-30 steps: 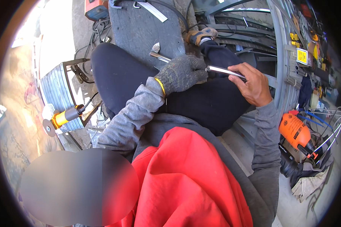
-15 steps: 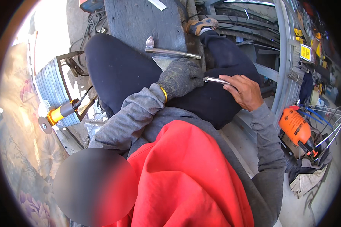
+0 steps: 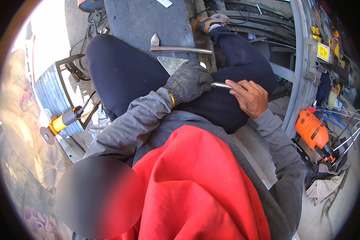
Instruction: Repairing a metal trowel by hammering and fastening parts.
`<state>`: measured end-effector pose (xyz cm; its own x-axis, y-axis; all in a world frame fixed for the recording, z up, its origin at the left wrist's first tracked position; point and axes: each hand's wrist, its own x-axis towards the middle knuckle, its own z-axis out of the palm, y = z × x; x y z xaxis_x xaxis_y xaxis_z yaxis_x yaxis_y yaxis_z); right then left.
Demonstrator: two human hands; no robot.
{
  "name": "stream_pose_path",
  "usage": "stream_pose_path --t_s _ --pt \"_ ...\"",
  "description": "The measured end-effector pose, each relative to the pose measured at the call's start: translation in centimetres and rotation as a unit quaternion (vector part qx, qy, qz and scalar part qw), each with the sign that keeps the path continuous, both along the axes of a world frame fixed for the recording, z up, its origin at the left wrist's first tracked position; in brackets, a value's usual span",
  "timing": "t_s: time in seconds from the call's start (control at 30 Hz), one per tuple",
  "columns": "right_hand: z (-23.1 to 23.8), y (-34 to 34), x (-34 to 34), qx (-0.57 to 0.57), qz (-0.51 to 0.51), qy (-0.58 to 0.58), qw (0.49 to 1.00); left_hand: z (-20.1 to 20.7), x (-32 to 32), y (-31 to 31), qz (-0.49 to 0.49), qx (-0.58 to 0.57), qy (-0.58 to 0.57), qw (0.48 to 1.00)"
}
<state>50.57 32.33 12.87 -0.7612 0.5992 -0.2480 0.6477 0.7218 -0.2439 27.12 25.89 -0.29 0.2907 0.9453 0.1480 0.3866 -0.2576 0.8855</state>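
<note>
My left hand (image 3: 188, 82), in a dark knitted glove with a yellow cuff edge, is closed over a flat triangular metal plate (image 3: 169, 64), whose bright edges show past the glove. My bare right hand (image 3: 249, 96) grips a slim shiny metal tool (image 3: 221, 85). Its tip reaches the gloved fingertips; the exact kind of tool does not show, since the fingers cover part of it. Just beyond the glove, a long metal bar (image 3: 182, 49) lies across the dark wooden board (image 3: 142, 28), with a small pointed metal piece (image 3: 155, 41) at its left end.
A yellow and grey angle grinder (image 3: 62, 123) rests at the left by a ribbed metal box (image 3: 52, 94). Loose cables (image 3: 93, 28) lie at the far left. On the right are a metal frame (image 3: 298, 68), an orange spray bottle (image 3: 313, 130) and crumpled cloth (image 3: 324, 188).
Both my hands have shifted slightly to the left, the right one with the metal tool. More of the plate's bright edge shows beside the glove.
</note>
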Motion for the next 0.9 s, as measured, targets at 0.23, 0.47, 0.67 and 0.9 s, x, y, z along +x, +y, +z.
stream_pose_path --t_s 0.23,0.47,0.67,0.9 --pt "-0.1 -0.3 -0.2 0.026 0.022 -0.027 0.999 -1.2 0.3 -0.2 -0.016 0.042 -0.003 0.999" --pt "0.0 -0.9 -0.4 -0.010 -0.064 -0.006 0.998 0.9 -0.9 0.8 -0.038 -0.041 -0.002 0.998" --pt "-0.9 -0.7 0.5 -0.041 -0.121 0.027 0.992 1.7 -4.4 2.2 -0.035 -0.021 0.095 0.995" --pt "-1.5 0.7 0.7 -0.117 -0.179 0.046 0.976 5.1 -8.7 1.0 -0.082 -0.069 0.152 0.983"
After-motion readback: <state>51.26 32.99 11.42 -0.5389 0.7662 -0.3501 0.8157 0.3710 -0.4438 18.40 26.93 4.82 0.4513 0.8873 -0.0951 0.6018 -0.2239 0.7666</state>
